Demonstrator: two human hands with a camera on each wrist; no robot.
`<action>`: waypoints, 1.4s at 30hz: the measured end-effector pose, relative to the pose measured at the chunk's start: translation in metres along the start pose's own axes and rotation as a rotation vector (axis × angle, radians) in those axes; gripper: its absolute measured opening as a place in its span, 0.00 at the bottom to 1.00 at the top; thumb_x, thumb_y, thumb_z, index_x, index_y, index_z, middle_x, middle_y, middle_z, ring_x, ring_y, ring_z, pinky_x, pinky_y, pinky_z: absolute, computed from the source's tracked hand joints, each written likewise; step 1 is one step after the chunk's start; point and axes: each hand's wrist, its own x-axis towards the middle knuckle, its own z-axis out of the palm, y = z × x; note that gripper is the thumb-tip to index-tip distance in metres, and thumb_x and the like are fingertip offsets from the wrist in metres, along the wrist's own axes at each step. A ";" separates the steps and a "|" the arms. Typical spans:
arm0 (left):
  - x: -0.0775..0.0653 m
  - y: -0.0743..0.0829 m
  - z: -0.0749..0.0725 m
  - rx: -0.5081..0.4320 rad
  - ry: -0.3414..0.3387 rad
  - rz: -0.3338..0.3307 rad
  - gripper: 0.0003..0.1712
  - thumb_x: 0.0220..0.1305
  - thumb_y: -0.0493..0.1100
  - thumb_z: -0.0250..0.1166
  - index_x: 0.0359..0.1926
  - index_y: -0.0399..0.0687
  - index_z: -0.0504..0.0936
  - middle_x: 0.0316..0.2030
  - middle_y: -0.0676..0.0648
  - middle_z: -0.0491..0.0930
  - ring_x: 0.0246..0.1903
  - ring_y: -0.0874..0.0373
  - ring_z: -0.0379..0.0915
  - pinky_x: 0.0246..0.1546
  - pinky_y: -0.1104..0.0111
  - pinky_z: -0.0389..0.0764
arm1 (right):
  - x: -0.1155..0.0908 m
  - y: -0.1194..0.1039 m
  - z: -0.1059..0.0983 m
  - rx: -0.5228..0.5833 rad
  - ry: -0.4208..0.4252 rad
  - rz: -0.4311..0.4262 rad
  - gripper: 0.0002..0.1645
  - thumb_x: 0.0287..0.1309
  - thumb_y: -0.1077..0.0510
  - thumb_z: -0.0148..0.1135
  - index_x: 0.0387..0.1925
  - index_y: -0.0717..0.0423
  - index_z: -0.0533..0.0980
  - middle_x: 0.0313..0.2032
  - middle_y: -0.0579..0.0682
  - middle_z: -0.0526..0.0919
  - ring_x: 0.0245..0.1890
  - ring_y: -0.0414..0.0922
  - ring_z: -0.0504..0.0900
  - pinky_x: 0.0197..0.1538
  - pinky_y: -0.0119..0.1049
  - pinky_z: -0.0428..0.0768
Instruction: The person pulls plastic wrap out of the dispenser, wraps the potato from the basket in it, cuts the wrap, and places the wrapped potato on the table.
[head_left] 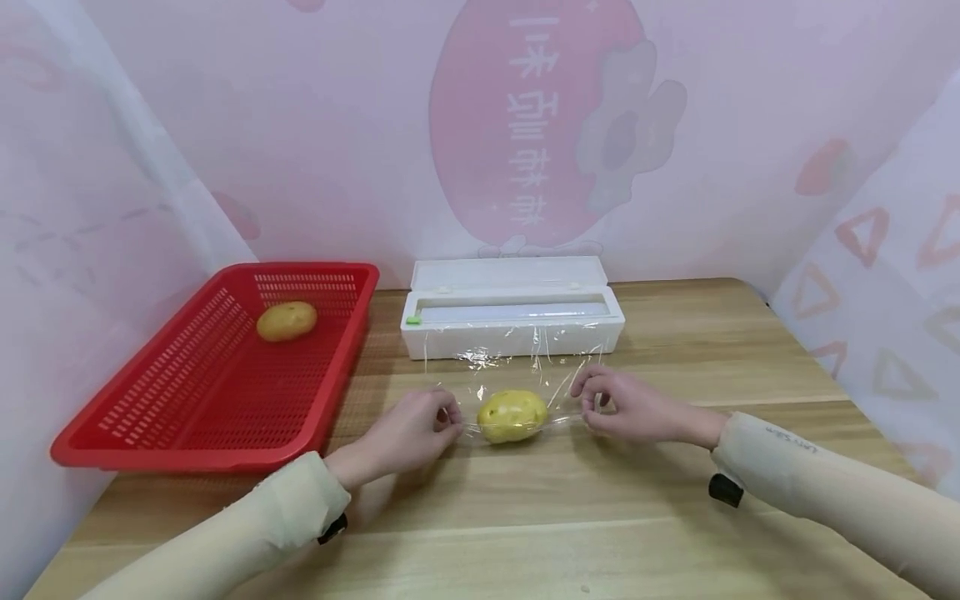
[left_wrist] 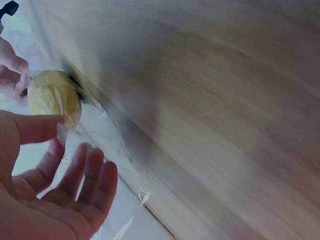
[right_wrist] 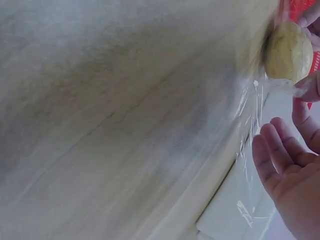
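Observation:
A yellow potato (head_left: 512, 416) lies on the wooden table, with clear plastic wrap (head_left: 480, 360) stretched over it from the white dispenser box (head_left: 512, 340). On the potato's left, my left hand (head_left: 412, 433) pinches a corner of the wrap between thumb and forefinger. My right hand (head_left: 630, 406) pinches the opposite corner on the right side. In the left wrist view, a bunched bit of film shows at the left thumb (left_wrist: 42, 128), while the other fingers spread loosely. The right wrist view shows film between the right thumb and forefinger, close by the potato (right_wrist: 288, 52).
A red plastic basket (head_left: 330, 408) stands at the left with another potato (head_left: 287, 321) inside. The dispenser's lid (head_left: 510, 273) is raised at the back, near the printed wall covering. A green slider (head_left: 413, 320) sits at the box's left front edge.

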 end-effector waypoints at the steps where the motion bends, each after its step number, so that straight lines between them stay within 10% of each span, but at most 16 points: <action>1: 0.001 0.001 0.001 0.002 0.004 -0.009 0.08 0.57 0.36 0.71 0.27 0.52 0.80 0.28 0.57 0.76 0.31 0.60 0.74 0.34 0.66 0.77 | 0.001 0.002 0.000 0.024 -0.001 0.014 0.13 0.57 0.66 0.63 0.25 0.45 0.73 0.47 0.53 0.77 0.42 0.43 0.77 0.43 0.40 0.80; 17: 0.010 0.007 0.009 -0.039 0.029 0.108 0.18 0.58 0.24 0.59 0.46 0.40 0.84 0.44 0.44 0.84 0.43 0.52 0.80 0.43 0.61 0.80 | 0.002 0.006 0.006 0.098 -0.022 0.083 0.13 0.56 0.68 0.63 0.22 0.50 0.73 0.39 0.51 0.81 0.37 0.43 0.77 0.40 0.39 0.80; 22: 0.010 0.016 0.012 -0.058 -0.018 0.069 0.24 0.68 0.45 0.64 0.61 0.41 0.76 0.57 0.41 0.77 0.55 0.47 0.73 0.55 0.53 0.73 | 0.002 0.006 0.005 0.098 -0.025 0.100 0.12 0.57 0.67 0.63 0.23 0.50 0.73 0.39 0.50 0.82 0.38 0.43 0.78 0.40 0.38 0.80; 27: 0.014 0.019 0.019 -0.036 -0.049 0.083 0.44 0.53 0.58 0.75 0.67 0.44 0.71 0.62 0.44 0.71 0.61 0.47 0.66 0.60 0.52 0.67 | 0.002 0.005 0.005 0.110 -0.034 0.109 0.10 0.57 0.67 0.62 0.25 0.51 0.74 0.38 0.49 0.82 0.36 0.43 0.78 0.39 0.38 0.80; 37: 0.027 0.012 0.024 -0.088 -0.028 0.145 0.36 0.55 0.49 0.76 0.62 0.39 0.76 0.56 0.46 0.78 0.55 0.56 0.73 0.57 0.62 0.71 | 0.000 0.002 0.003 0.134 -0.035 0.106 0.10 0.56 0.68 0.62 0.25 0.52 0.74 0.36 0.50 0.82 0.34 0.43 0.78 0.37 0.39 0.81; 42: 0.032 0.009 0.022 -0.137 -0.062 0.126 0.32 0.59 0.47 0.73 0.62 0.40 0.75 0.53 0.48 0.80 0.52 0.58 0.75 0.54 0.62 0.74 | 0.002 -0.010 -0.002 -0.056 0.048 0.023 0.09 0.56 0.66 0.65 0.28 0.50 0.76 0.33 0.43 0.79 0.34 0.42 0.77 0.37 0.37 0.80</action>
